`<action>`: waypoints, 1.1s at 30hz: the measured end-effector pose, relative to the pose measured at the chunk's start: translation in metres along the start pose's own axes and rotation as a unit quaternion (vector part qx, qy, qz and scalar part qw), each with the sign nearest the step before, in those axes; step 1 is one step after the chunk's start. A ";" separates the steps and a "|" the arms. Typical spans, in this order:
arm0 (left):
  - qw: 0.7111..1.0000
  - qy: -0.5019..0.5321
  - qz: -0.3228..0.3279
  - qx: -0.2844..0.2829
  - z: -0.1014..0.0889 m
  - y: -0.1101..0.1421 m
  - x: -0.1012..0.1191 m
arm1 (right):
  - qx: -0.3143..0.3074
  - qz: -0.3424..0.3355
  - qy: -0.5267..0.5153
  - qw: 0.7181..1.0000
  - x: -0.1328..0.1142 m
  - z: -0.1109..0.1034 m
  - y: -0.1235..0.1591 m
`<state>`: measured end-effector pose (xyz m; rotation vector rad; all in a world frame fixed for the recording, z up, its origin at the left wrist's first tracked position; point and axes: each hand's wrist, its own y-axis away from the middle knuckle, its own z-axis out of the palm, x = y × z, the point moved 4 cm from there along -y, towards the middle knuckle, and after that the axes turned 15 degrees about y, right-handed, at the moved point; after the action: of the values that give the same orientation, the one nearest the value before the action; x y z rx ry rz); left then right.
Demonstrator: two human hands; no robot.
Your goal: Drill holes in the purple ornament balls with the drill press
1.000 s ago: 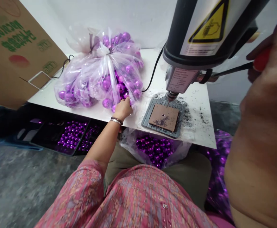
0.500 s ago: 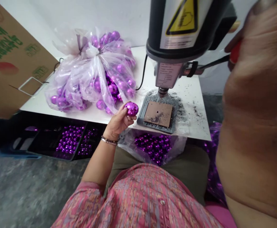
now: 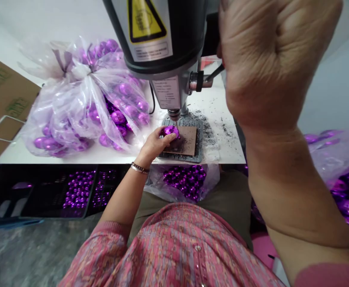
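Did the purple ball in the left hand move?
Yes, the purple ball went right, from left of the brown board to over it.

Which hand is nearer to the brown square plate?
The left hand. It holds a purple ball over the left side of the plate; the right hand is farther, up at the black lever.

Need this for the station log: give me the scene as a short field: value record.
left hand: left hand holds a purple ball
right hand: right hand closed at the end of the lever
machine: drill press, bit close to the ball; contact unclear
under bit: brown board, scattered with dark shavings
table, left: tied clear bags of purple balls
below table edge: open bag of purple balls
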<state>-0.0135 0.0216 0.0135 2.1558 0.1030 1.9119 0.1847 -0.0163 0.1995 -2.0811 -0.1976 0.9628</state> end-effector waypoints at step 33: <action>0.955 -0.236 0.181 0.014 0.022 -0.005 -0.003 | -0.050 0.016 0.113 0.992 -0.003 -0.005 0.010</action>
<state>0.0084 0.0222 0.0074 2.7335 -0.3818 1.4939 0.1841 -0.0272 0.1959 -2.2729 -0.0960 0.7412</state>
